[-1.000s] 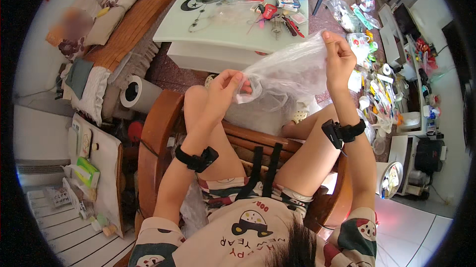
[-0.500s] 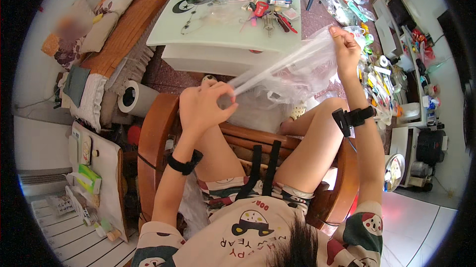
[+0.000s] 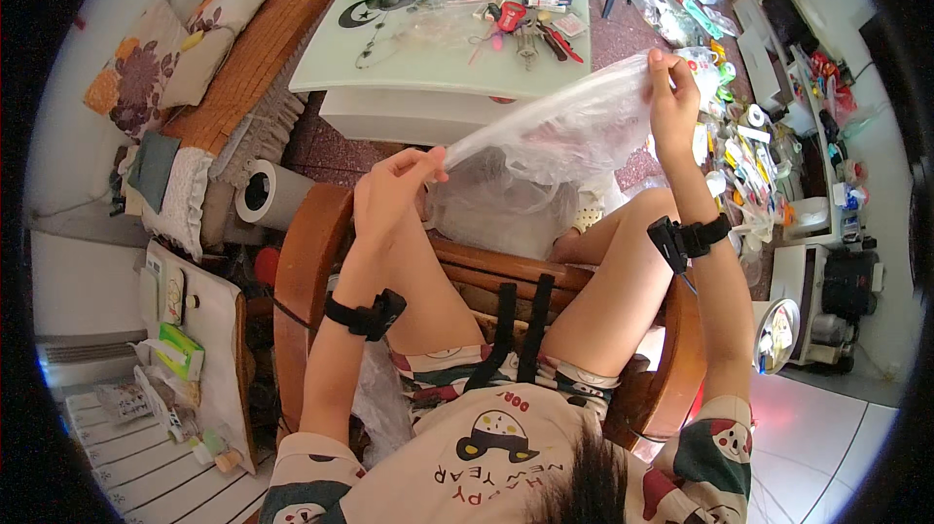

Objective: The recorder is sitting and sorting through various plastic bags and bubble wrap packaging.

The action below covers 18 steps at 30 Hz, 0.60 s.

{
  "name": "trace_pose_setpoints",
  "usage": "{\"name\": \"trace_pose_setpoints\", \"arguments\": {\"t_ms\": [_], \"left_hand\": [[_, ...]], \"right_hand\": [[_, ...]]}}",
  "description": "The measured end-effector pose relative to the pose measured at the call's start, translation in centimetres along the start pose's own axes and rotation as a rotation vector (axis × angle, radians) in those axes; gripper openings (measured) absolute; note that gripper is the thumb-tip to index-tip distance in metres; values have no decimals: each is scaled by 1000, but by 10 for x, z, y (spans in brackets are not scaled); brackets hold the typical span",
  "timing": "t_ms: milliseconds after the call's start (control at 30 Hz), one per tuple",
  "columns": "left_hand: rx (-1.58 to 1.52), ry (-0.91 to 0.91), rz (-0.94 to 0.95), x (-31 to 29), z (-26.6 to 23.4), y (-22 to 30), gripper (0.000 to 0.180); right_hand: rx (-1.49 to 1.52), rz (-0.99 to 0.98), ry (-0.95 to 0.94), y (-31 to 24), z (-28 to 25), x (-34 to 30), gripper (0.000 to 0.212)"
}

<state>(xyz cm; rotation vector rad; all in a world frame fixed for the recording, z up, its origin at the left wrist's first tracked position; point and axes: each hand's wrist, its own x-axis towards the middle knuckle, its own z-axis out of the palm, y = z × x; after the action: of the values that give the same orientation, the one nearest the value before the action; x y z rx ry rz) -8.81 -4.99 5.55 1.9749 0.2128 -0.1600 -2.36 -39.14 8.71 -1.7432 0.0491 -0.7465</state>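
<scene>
A clear plastic bag (image 3: 574, 120) is stretched between my two hands, above my knees and just in front of the table. My left hand (image 3: 394, 193) pinches its lower left end between thumb and fingers. Higher up and to the right, my right hand (image 3: 675, 101) grips the other end with closed fingertips. The bag's upper edge runs taut between them, while its body hangs in loose folds. More clear plastic (image 3: 501, 203) lies or hangs below it, between my knees; whether it is the same piece I cannot tell.
A glass-topped table (image 3: 448, 62) ahead carries keys (image 3: 528, 42), a red-handled tool and plastic bags. Wooden chair arms (image 3: 309, 271) flank me. Many packages (image 3: 744, 169) cover the floor at right. A white cylinder (image 3: 277, 193) stands at left, near a wooden bench (image 3: 255, 57).
My left hand has gone from a loose curl to a pinch on the bag's end, its fingertips shifting slightly up. The bag has spread wider. My right hand has barely moved.
</scene>
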Motion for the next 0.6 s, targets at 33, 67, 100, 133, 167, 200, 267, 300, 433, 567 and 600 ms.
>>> {"name": "trace_pose_setpoints", "arguments": {"t_ms": [33,67,100,133,167,200,267,300,433,567,600], "left_hand": [[-133,-59,-58,6,-3,-8,32],[-130,-62,-56,10,-5,-13,32],[-194,-145,-88,14,-7,-17,33],[-258,-227,-121,17,-8,-20,37],[-257,-231,-120,15,-6,-15,37],[-175,-138,-13,13,-3,-10,45],[-96,-41,95,12,5,-1,54],[-103,-81,158,16,11,3,61],[124,-161,559,20,52,17,64],[-371,-386,405,15,74,43,48],[-287,-353,340,15,68,45,38]], "right_hand": [[-27,11,-14,-3,1,-1,21],[-28,12,-8,-4,2,-1,21],[7,-17,33,-5,4,0,20],[41,-47,75,-6,6,1,19],[39,-47,78,-10,8,2,19],[53,-140,19,-14,11,2,17],[67,-236,-44,-23,23,-1,15],[47,-249,-103,-27,29,-6,13],[114,-40,-367,-46,50,-26,10],[110,-89,-488,-52,53,-30,13],[44,-3,-508,-55,49,-27,16]]}}
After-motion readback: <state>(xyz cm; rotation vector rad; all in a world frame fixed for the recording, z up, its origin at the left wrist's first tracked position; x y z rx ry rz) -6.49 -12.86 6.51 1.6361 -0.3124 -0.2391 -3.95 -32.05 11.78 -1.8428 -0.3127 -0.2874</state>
